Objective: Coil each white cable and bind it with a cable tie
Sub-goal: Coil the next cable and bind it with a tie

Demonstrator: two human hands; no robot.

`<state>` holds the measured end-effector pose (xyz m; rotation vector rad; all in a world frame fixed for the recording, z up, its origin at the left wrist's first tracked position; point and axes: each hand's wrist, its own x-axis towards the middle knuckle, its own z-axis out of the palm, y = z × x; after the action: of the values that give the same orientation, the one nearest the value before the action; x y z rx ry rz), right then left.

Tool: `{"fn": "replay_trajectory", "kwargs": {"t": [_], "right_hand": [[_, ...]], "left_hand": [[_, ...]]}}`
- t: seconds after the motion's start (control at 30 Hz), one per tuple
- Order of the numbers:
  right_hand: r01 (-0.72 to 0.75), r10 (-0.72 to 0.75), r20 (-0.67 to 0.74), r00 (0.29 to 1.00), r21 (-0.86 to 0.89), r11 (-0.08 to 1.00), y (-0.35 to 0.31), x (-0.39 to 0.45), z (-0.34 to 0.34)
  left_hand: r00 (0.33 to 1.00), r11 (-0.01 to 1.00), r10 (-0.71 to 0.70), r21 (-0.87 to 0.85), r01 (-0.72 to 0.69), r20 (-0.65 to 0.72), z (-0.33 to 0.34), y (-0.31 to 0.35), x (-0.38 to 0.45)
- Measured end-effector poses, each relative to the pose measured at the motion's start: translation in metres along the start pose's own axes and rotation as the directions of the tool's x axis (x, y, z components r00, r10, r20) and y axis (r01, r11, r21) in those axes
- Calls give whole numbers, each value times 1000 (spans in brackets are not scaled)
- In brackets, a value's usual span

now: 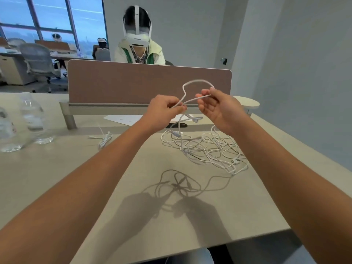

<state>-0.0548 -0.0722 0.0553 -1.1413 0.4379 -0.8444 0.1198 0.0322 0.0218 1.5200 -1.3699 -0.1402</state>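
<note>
Both hands are raised above the desk with one white cable (192, 82) between them. My left hand (163, 109) pinches the cable where its strands cross. My right hand (217, 107) pinches it between thumb and forefinger, and a loop arches above and between the two hands. The rest of this cable hangs down to a tangled pile of white cables (207, 149) on the desk under my right hand. A separate bundled white cable (104, 139) lies on the desk to the left. No cable tie can be made out.
Two clear plastic water bottles (30, 119) stand at the far left of the desk (57, 178). A brown partition (133, 82) runs across the back, with white paper (125, 119) and a dark object (177, 125) before it. A person in a headset sits beyond it.
</note>
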Motion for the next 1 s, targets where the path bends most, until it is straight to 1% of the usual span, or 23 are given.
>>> {"fn": "replay_trajectory", "kwargs": {"t": [0.03,0.07,0.1,0.13,0.17,0.2,0.23,0.27,0.3,0.33,0.37,0.43,0.5,0.53,0.57,0.67,0.7,0.8,0.9,1.0], "right_hand": [[22,-26,-32,999,-123,992,6,0,-3],[42,-61,-61,996,-267,963,14,0,-6],[63,-108,-82,991,-424,903,24,-1,-10],[90,-172,-89,981,-576,813,35,-3,-13],[128,-258,-82,963,-704,699,47,-7,-15],[171,-353,-61,934,-791,588,58,-13,-17],[215,-441,-30,897,-842,494,68,-17,-19],[248,-498,9,867,-875,416,77,-22,-19],[257,-508,43,860,-897,359,86,-26,-19],[248,-478,68,876,-913,324,93,-28,-19],[228,-422,77,903,-920,320,98,-28,-19],[192,-313,71,947,-907,376,104,-26,-19],[153,-270,32,962,-887,436,105,-21,-21],[122,-268,-2,963,-886,448,104,-18,-23],[90,-273,-39,961,-892,443,104,-16,-26],[-3,-308,-129,943,-925,379,102,-11,-39],[-36,-307,-163,938,-925,379,101,-9,-44],[-186,-253,-318,914,-881,436,99,1,-60],[-302,-179,-443,879,-806,509,101,8,-77],[-380,-120,-527,842,-736,560,106,16,-94]], "left_hand": [[1000,1000,-9,7,10,-20,1,-1,-1],[999,1000,-22,15,23,-36,3,-4,-1],[998,999,-36,28,37,-45,5,-5,-2],[997,997,-56,45,58,-49,7,-6,-3],[995,995,-82,53,85,-53,9,-6,-4],[993,992,-111,51,113,-51,11,-7,-4],[989,989,-140,46,142,-46,12,-8,-4],[985,985,-168,43,169,-38,14,-10,-3],[981,981,-189,40,190,-32,16,-10,-3],[979,979,-202,34,203,-27,17,-11,-3],[978,978,-207,31,208,-26,18,-12,-2],[976,975,-217,38,217,-21,20,-13,-2],[974,973,-226,38,227,-26,18,-13,-1],[973,972,-230,39,231,-33,16,-13,0],[971,971,-236,34,237,-43,13,-14,1],[960,962,-275,-22,274,-61,3,-14,2],[954,955,-294,-42,292,-58,0,-14,3],[929,912,-369,-192,363,3,-7,-13,3],[892,830,-451,-354,430,28,-16,-14,6],[887,803,-461,-405,436,42,-23,-17,4]]}}
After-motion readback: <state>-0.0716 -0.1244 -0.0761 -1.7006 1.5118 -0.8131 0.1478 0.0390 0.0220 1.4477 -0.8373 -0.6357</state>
